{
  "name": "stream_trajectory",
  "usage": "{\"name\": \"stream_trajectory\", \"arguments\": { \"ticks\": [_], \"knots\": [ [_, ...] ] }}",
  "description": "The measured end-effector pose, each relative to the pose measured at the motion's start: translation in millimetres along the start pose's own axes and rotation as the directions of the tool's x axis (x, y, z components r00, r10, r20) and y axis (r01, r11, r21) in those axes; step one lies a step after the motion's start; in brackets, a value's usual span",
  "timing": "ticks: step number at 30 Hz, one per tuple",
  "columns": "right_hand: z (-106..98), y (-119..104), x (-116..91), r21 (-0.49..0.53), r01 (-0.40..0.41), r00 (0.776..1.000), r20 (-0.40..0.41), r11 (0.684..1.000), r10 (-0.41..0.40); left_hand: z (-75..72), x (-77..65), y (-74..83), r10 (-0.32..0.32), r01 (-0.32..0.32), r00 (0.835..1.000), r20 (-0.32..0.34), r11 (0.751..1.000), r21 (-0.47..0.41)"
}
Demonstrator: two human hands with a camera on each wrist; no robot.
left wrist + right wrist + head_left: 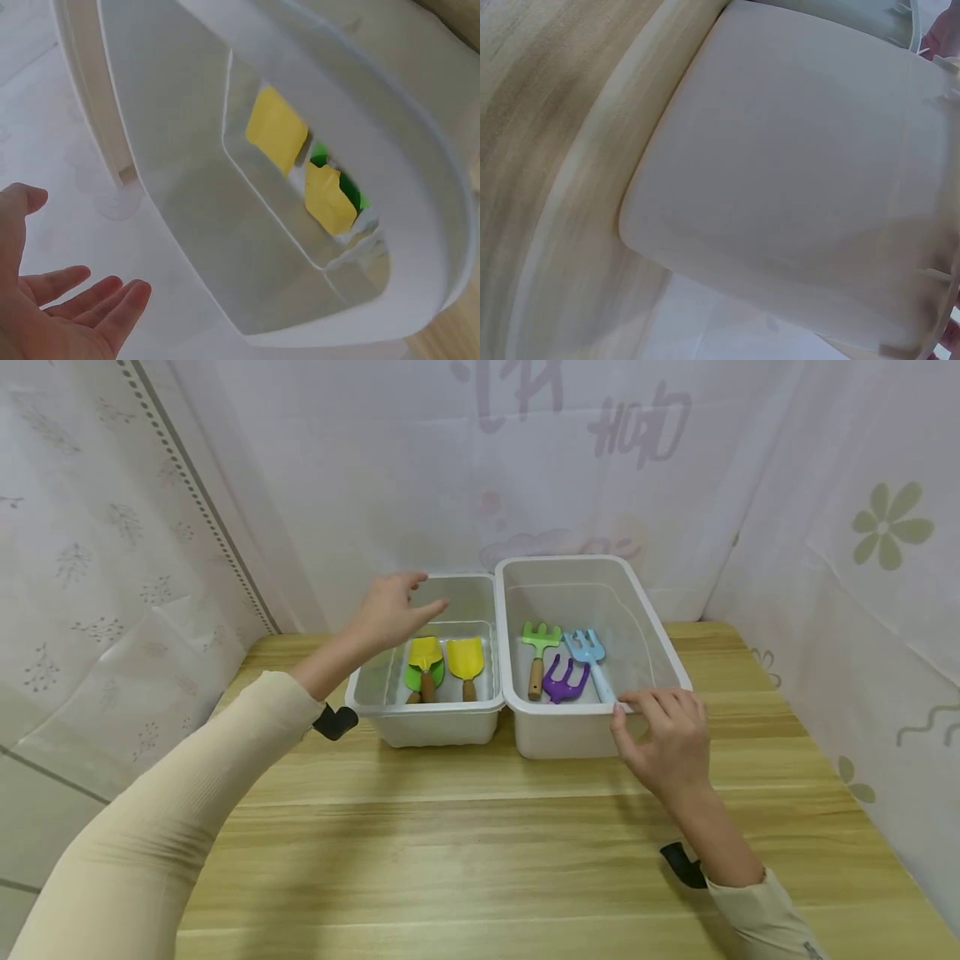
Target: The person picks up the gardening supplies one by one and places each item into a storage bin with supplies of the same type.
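Observation:
My left hand (387,612) hovers over the left side of the smaller white bin (423,710), fingers and thumb spread with nothing between them. That bin holds two yellow toy shovels (466,658) with brown handles; a green-headed tool (413,678) lies partly hidden under one. With fingers over the rim and thumb against the front, my right hand (667,739) grips the near right corner of the larger white bin (562,732). Inside it lie a green hand rake (541,639) with a brown handle, a purple fork head (564,683) and a light blue fork (588,650).
Both bins stand side by side near the back of a wood-grain table (450,843). A patterned white curtain (360,468) hangs close behind them and on both sides. Black wrist straps show at both sleeves.

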State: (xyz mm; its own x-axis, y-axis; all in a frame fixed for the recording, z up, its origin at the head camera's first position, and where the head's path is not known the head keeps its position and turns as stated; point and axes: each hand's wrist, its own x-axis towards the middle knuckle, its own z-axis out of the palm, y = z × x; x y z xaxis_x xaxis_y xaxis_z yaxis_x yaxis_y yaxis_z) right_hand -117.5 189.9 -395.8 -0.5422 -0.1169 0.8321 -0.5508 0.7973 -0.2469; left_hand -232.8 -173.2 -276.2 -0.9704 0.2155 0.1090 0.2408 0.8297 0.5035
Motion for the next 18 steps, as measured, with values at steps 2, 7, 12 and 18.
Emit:
{"name": "stream_trajectory", "arguments": {
  "ticks": [2,7,12,18],
  "knots": [
    [-1.4,-0.2,0.2,-0.011,0.001,1.000,0.014,1.000,-0.001,1.2,-3.2,0.9,0.021,-0.021,1.000,-0.012,1.000,0.004],
    [-3.7,0.0,2.3,-0.014,-0.002,0.999,0.048,1.000,0.003,3.9,-12.1,1.7,0.066,-0.066,0.997,-0.047,0.998,-0.001],
    [-5.4,0.1,6.1,-0.015,-0.013,0.995,0.095,1.000,0.015,5.4,-19.8,3.7,0.089,-0.089,0.994,-0.060,0.996,-0.002],
    [-5.7,-1.0,11.1,-0.025,-0.027,0.990,0.140,0.999,0.030,7.1,-29.0,5.5,0.106,-0.106,0.992,-0.069,0.994,0.015]
  ]
}}
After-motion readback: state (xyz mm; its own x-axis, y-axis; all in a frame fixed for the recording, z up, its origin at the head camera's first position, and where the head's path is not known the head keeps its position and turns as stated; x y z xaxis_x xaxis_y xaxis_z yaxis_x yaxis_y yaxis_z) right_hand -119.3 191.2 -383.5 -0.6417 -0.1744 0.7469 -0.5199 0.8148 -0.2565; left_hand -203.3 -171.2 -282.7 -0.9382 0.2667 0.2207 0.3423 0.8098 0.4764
